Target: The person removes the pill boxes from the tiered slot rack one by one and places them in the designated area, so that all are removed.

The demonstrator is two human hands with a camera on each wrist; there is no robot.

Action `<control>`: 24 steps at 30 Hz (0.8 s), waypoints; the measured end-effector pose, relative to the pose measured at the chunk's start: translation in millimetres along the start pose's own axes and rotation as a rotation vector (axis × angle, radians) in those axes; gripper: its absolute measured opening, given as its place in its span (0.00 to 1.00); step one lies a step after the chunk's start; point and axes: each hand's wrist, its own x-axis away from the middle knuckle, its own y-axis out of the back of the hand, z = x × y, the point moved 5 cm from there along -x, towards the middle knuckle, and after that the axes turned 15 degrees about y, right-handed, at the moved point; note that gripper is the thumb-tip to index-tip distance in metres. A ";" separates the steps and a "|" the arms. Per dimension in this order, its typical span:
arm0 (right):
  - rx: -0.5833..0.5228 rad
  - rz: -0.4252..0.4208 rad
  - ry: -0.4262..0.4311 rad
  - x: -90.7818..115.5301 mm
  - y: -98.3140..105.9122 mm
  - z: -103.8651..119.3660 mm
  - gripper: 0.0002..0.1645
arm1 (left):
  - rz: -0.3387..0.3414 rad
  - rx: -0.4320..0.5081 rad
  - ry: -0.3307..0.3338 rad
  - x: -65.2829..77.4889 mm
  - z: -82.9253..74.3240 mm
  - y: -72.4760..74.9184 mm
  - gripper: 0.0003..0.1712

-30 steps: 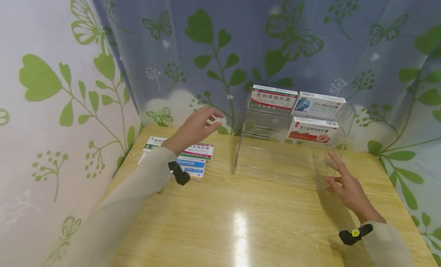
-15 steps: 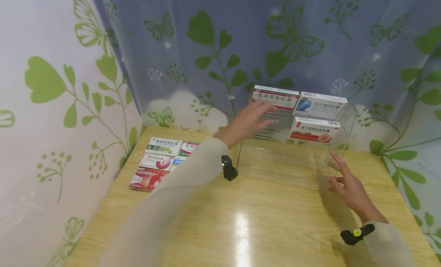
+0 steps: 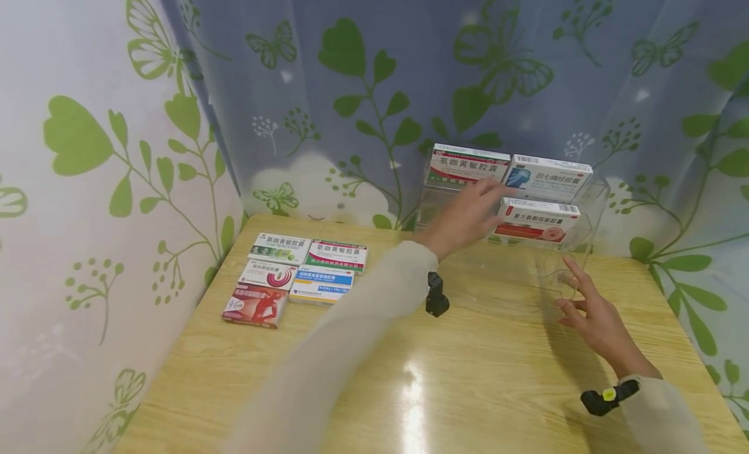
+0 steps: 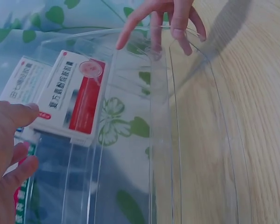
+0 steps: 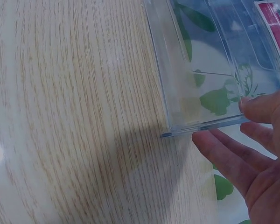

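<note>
Back cloth: blue-grey, with green leaf-and-butterfly print, it hangs beyond the left hand and the right hand.
Left cloth: whitish, with similar green print, well to the left of the left hand.
Wooden table: light yellowish, with visible grain, below both hands.
Light reflection: a bright white strip, on the near side of both hands.
Shadow: soft, just beside the right hand.
</note>
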 end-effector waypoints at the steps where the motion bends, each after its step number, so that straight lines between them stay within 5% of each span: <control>1: 0.000 0.001 -0.001 -0.2 0.1 -0.2 0.58 | -0.003 -0.003 -0.006 -1.7 -2.3 -2.4 0.32; 11: -0.006 0.001 -0.004 -1.1 -1.0 -1.1 0.57 | -0.009 -0.107 0.034 -11.0 -10.5 -17.6 0.30; 18: 0.002 0.003 0.006 -2.4 -0.9 -0.1 0.57 | -0.079 -0.028 0.032 -14.6 -13.5 -14.2 0.21; 24: -0.007 0.008 -0.010 -0.4 -0.1 0.8 0.57 | -0.100 0.085 -0.003 -7.6 -11.5 8.1 0.18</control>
